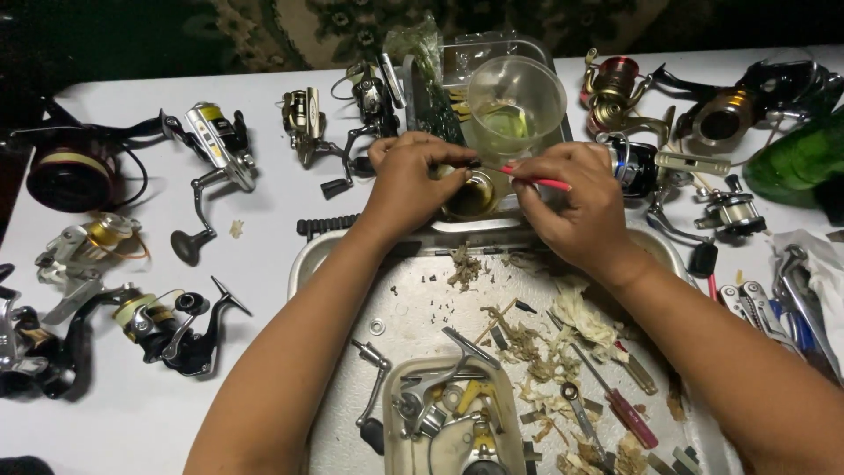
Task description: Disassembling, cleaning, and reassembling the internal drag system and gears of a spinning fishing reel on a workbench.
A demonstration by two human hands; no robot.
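Note:
My left hand (406,180) grips a small round brass-coloured reel part (473,195) over the far edge of a metal tray (352,352). My right hand (576,204) holds a thin red-handled brush (536,180), its dark tip touching the part. Just beyond them a clear plastic cup (516,101) with a little yellowish liquid stands in a smaller metal tray (422,97).
Several fishing reels (211,141) lie around the white table, left and right. The big tray holds screws, shreds of debris, a red screwdriver (629,409), a small wrench (580,409) and a plastic tub of reel parts (448,422). Pliers (756,303) lie at right.

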